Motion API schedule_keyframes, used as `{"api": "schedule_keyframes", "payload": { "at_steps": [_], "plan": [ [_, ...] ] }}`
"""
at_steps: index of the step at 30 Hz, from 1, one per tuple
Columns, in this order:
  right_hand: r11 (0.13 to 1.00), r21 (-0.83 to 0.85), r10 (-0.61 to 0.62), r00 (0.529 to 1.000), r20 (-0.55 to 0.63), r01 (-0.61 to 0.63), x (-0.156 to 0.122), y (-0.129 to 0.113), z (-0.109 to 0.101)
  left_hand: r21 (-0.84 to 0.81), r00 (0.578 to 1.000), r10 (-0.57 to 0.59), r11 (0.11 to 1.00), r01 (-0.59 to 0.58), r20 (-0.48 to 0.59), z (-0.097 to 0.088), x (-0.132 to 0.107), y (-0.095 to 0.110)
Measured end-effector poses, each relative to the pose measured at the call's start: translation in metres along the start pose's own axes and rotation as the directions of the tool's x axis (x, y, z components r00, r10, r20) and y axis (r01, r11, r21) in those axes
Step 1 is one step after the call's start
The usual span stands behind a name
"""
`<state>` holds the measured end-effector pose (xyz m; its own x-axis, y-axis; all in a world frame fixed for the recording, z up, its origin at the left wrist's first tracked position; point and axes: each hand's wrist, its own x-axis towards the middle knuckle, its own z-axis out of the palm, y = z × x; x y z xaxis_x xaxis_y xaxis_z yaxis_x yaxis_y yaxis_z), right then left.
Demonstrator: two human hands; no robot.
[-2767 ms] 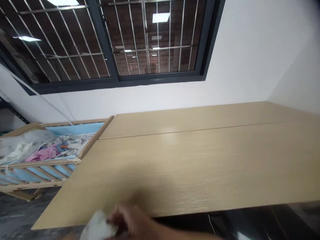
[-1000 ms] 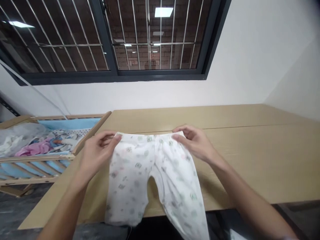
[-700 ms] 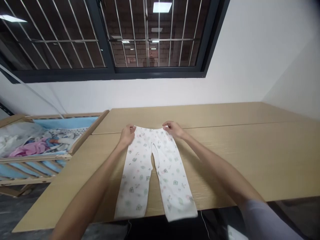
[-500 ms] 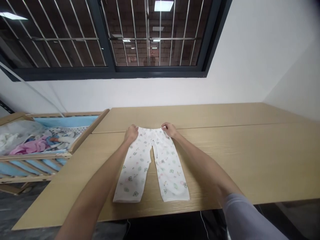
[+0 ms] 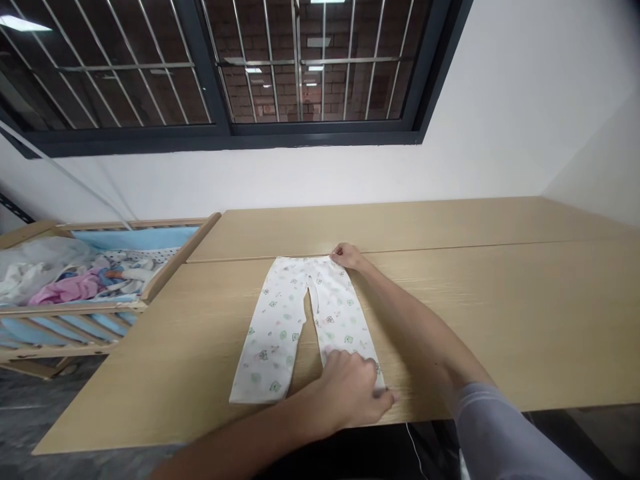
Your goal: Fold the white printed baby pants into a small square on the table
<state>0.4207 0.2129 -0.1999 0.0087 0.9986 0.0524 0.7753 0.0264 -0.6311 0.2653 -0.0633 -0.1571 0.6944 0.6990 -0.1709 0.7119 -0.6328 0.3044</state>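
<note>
Printed white baby pants [image 5: 280, 340] lie flat and lengthwise on the tabletop [image 5: 500, 313], centre of frame, with the waistband [image 5: 300, 261] at the far side and both legs toward the near edge. Right hand [image 5: 346, 255] is narrow, fingertips on the waistband's right corner, apparently holding it. Left hand [image 5: 349, 390] reaches across and curls over the frame-right cuff [image 5: 380, 383]; grip or press cannot be told. Judged: light, even tension between these contacts smooths cloth without dragging it. Wooden crib [image 5: 75, 310] with piled clothes [image 5: 65, 290] stands at left of frame.
</note>
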Motion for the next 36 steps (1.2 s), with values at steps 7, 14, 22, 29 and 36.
{"api": "schedule_keyframes", "payload": {
  "at_steps": [7, 14, 22, 29, 36],
  "plan": [
    [0.999, 0.041, -0.031, 0.999, -0.005, 0.031, -0.009, -0.027, -0.014, -0.114, 0.999, -0.044, 0.993, 0.041, -0.025, -0.012, -0.011, -0.002],
    [0.992, 0.102, -0.074, 0.997, 0.015, 0.072, -0.008, -0.084, -0.016, -0.599, 0.952, -0.282, 0.785, 0.159, -0.117, -0.041, -0.067, -0.044],
    [0.996, 0.028, -0.082, 0.996, 0.036, 0.081, 0.011, -0.152, 0.034, -0.681, 0.807, -0.578, 0.640, 0.355, -0.124, -0.027, -0.146, -0.098],
    [0.991, -0.087, -0.090, 0.991, 0.098, 0.098, 0.004, -0.177, 0.084, -0.447, 0.724, -0.666, 0.710, 0.544, -0.179, -0.010, -0.162, -0.118],
    [0.906, -0.091, -0.401, 0.906, 0.139, 0.414, -0.053, -0.187, 0.068, 0.148, 0.593, -0.328, 0.776, 0.613, -0.735, 0.013, -0.172, -0.102]
  ]
}}
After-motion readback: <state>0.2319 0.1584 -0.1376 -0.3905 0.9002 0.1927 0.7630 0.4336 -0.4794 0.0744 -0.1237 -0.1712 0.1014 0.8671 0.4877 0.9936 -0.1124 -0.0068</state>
